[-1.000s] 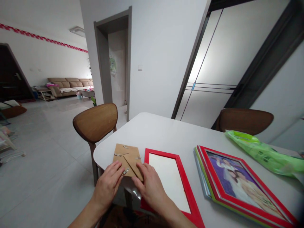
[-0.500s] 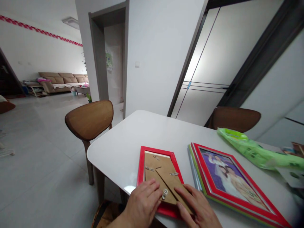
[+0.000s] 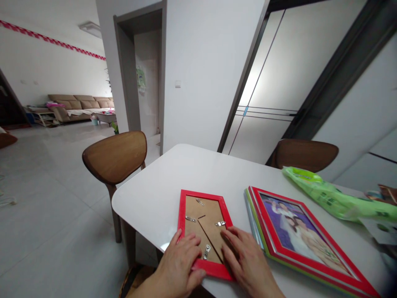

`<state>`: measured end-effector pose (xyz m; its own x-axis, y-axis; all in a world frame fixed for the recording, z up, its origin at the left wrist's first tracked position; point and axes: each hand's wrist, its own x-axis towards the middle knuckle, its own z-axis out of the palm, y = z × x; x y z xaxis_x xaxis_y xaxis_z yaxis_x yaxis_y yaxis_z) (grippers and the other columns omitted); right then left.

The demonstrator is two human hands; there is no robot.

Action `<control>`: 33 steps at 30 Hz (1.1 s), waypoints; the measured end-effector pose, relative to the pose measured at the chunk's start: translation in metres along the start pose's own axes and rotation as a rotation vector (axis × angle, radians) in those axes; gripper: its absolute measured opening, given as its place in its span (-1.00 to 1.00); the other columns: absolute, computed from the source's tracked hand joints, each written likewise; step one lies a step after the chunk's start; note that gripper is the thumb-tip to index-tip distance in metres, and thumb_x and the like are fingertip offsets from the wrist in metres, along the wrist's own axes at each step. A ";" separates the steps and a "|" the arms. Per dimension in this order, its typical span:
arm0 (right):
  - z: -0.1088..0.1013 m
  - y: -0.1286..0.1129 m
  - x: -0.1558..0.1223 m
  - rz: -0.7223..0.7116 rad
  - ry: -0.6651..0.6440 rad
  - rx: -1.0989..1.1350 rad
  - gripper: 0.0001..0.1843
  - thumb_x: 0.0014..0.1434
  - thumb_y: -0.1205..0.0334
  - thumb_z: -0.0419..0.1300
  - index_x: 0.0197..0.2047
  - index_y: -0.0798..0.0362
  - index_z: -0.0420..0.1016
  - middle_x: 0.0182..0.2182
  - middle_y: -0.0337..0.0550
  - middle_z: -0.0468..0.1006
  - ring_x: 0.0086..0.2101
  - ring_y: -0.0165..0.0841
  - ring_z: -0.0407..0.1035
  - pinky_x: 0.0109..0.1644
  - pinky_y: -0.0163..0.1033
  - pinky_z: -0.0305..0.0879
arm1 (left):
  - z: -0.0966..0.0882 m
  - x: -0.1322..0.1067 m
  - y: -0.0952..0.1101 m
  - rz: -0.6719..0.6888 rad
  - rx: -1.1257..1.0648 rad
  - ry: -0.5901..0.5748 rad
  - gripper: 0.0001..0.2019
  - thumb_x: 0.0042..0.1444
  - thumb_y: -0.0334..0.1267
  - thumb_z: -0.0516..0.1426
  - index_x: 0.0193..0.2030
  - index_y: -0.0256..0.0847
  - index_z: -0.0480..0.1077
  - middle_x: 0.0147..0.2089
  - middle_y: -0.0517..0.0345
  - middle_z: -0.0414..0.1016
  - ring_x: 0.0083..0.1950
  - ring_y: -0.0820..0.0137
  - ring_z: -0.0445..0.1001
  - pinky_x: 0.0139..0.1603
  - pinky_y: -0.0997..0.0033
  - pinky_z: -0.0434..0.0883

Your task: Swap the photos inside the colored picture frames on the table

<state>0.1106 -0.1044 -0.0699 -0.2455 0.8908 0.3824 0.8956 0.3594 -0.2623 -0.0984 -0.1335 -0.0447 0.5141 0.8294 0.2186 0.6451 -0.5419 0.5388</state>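
Note:
A red picture frame [image 3: 182,207] lies face down on the white table, its brown backing board [image 3: 203,209] sitting inside the rim. Several small metal clips are on the board, among them a near clip [image 3: 206,251], and a slanted slit outlines the stand flap. My left hand [image 3: 180,265] grips the near left corner, thumb on the near rim and fingers over the board. Across the right rim lies my right hand [image 3: 248,260], fingers apart and resting on the board. Its thumb is hidden.
To the right is a stack of frames, topped by a red frame with a photo [image 3: 297,231]. Behind it lies a green plastic bag [image 3: 335,196]. Wooden chairs stand by the table: a left chair [image 3: 116,157] and a far chair [image 3: 305,155]. The white table [image 3: 198,165] has a rounded left corner.
The backing board, tilted and raised over the near rim before, now lies down inside the red frame. My left thumb has come onto the near rim, and my right hand has moved slightly up and left.

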 end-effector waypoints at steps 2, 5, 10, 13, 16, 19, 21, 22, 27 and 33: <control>-0.003 0.003 0.013 0.054 -0.026 -0.040 -0.66 0.07 0.19 -0.04 -0.15 0.06 0.42 -0.19 0.00 0.40 -0.18 -0.22 0.25 -0.11 -0.12 0.18 | 0.001 -0.001 -0.001 -0.006 0.013 -0.007 -0.69 -0.10 -0.31 0.14 -0.15 -0.27 0.31 0.09 -0.12 0.25 0.14 0.16 0.14 0.16 -0.01 -0.04; -0.004 0.006 0.028 0.088 -0.065 -0.076 -0.67 0.08 0.23 -0.07 -0.19 0.06 0.45 -0.20 0.01 0.39 -0.22 -0.23 0.26 -0.14 -0.15 0.18 | 0.002 -0.001 -0.003 -0.013 0.027 -0.015 -0.69 -0.11 -0.33 0.15 -0.16 -0.31 0.31 0.11 -0.16 0.22 0.16 0.16 0.12 0.17 0.01 -0.04; 0.000 0.005 0.037 0.070 -0.121 -0.057 -0.65 0.08 0.26 -0.09 -0.17 0.11 0.43 -0.19 0.04 0.35 -0.19 -0.24 0.25 -0.11 -0.18 0.18 | 0.004 0.001 -0.008 -0.021 0.030 -0.040 -0.73 -0.10 -0.28 0.16 -0.22 -0.30 0.32 0.10 -0.11 0.24 0.15 0.21 0.13 0.19 0.07 -0.06; 0.001 0.005 0.038 0.071 -0.141 -0.039 -0.64 0.09 0.29 -0.12 -0.16 0.13 0.42 -0.15 0.05 0.32 -0.15 -0.25 0.24 -0.06 -0.20 0.17 | 0.004 0.003 -0.009 -0.041 0.031 -0.038 -0.72 -0.08 -0.24 0.17 -0.20 -0.28 0.32 0.10 -0.07 0.24 0.15 0.25 0.13 0.20 0.12 -0.07; 0.000 0.006 0.036 0.067 -0.163 -0.021 -0.64 0.10 0.28 -0.13 -0.21 0.16 0.45 -0.12 0.07 0.31 -0.12 -0.26 0.23 -0.01 -0.21 0.15 | 0.003 0.004 -0.009 -0.055 0.031 -0.047 -0.69 -0.09 -0.21 0.18 -0.19 -0.26 0.32 0.11 -0.04 0.24 0.15 0.27 0.13 0.20 0.16 -0.06; -0.001 0.009 0.032 0.048 -0.167 -0.020 -0.63 0.12 0.25 -0.14 -0.20 0.16 0.44 -0.09 0.08 0.31 -0.10 -0.26 0.23 0.01 -0.20 0.15 | 0.002 0.003 -0.010 -0.047 0.033 -0.062 -0.70 -0.08 -0.20 0.18 -0.20 -0.25 0.32 0.11 -0.03 0.24 0.15 0.28 0.13 0.20 0.17 -0.07; -0.001 0.009 0.028 0.027 -0.148 -0.039 -0.62 0.12 0.22 -0.12 -0.16 0.17 0.42 -0.08 0.09 0.31 -0.09 -0.24 0.22 0.01 -0.16 0.15 | 0.001 0.003 -0.011 -0.044 0.033 -0.062 -0.72 -0.09 -0.21 0.19 -0.22 -0.25 0.32 0.12 -0.02 0.23 0.16 0.29 0.12 0.21 0.19 -0.08; -0.001 0.008 0.026 0.012 -0.128 -0.054 -0.62 0.11 0.19 -0.10 -0.14 0.17 0.41 -0.08 0.10 0.32 -0.08 -0.21 0.22 0.00 -0.12 0.16 | 0.000 0.002 -0.012 -0.043 0.031 -0.060 -0.72 -0.10 -0.21 0.19 -0.23 -0.25 0.32 0.12 -0.01 0.23 0.16 0.29 0.12 0.21 0.20 -0.08; -0.005 -0.016 0.010 -0.212 -0.091 -0.021 -0.67 0.08 0.16 -0.02 -0.10 -0.01 0.38 -0.05 -0.01 0.33 -0.06 -0.20 0.18 -0.03 -0.03 0.16 | -0.002 0.002 -0.014 -0.030 0.020 -0.067 -0.76 -0.12 -0.26 0.20 -0.28 -0.25 0.32 0.11 0.00 0.24 0.15 0.32 0.12 0.21 0.22 -0.09; -0.012 -0.039 0.000 -0.385 -0.240 0.068 -0.71 0.09 0.16 -0.01 -0.09 -0.17 0.35 -0.06 -0.17 0.34 -0.03 -0.26 0.13 0.00 -0.06 0.12 | -0.005 0.002 -0.015 -0.016 0.019 -0.064 -0.74 -0.11 -0.26 0.18 -0.24 -0.23 0.31 0.10 0.00 0.25 0.13 0.29 0.16 0.19 0.17 -0.05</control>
<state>0.0798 -0.1216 -0.0490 -0.6419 0.7253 0.2490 0.6980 0.6871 -0.2019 -0.1099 -0.1232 -0.0484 0.5385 0.8278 0.1571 0.6635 -0.5315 0.5265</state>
